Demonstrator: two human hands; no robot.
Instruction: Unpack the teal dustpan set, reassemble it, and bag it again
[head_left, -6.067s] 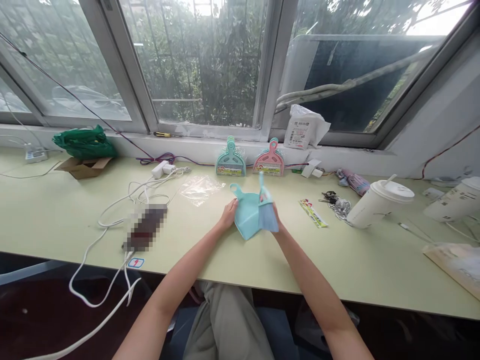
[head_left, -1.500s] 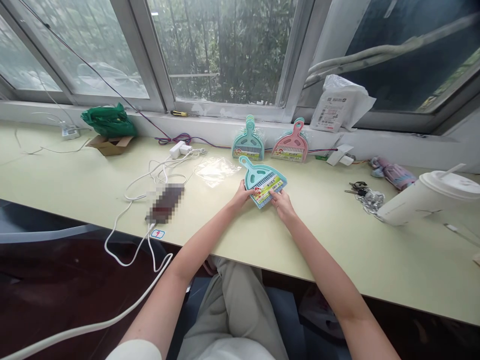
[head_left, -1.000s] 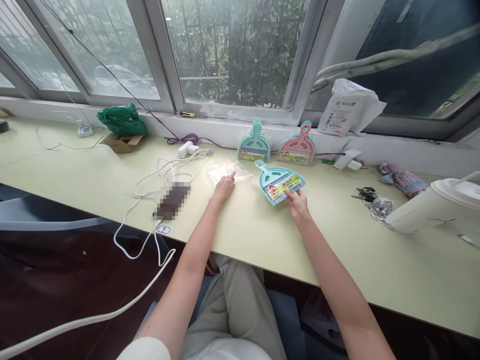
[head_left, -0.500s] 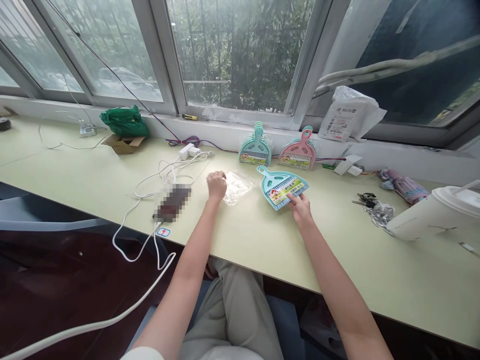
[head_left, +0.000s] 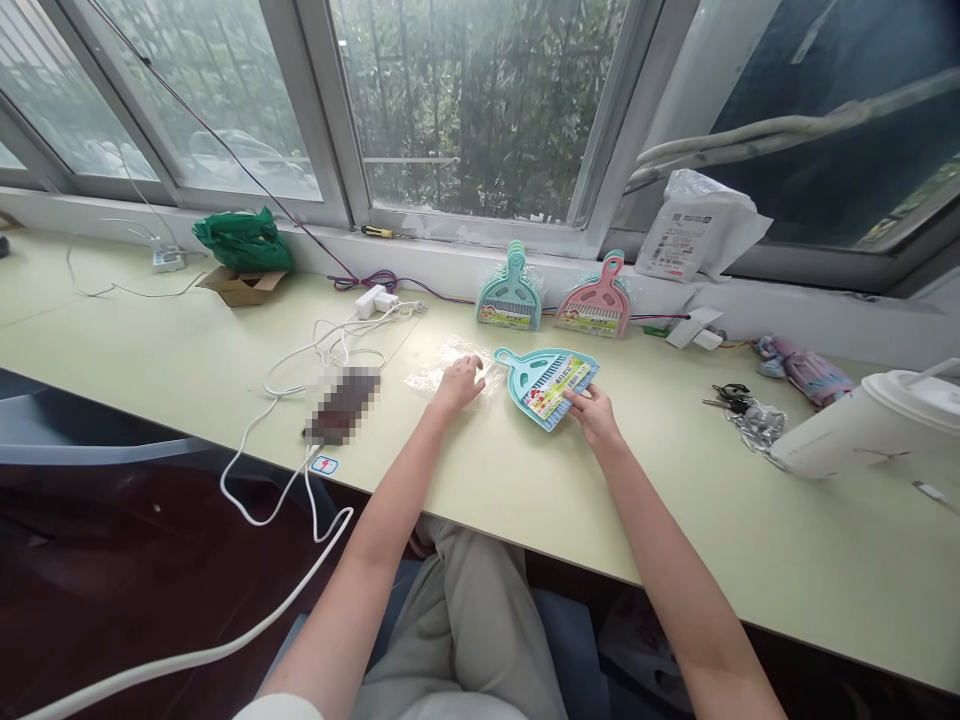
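Head view: your left hand (head_left: 459, 382) rests on a clear plastic bag (head_left: 448, 366) lying flat on the pale green table (head_left: 187, 370), fingers curled and pinching its near edge. Your right hand (head_left: 596, 414) grips the near corner of a teal dustpan set (head_left: 545, 380) between thumb and fingers; the set lies on the table just right of the bag. Two more sets, teal (head_left: 509, 297) and pink (head_left: 592, 304), lean against the wall behind.

On the table (head_left: 525, 500), the plastic bag (head_left: 450, 365) lies left of the dustpan set (head_left: 546, 380), with two packaged sets (head_left: 555, 300) behind.
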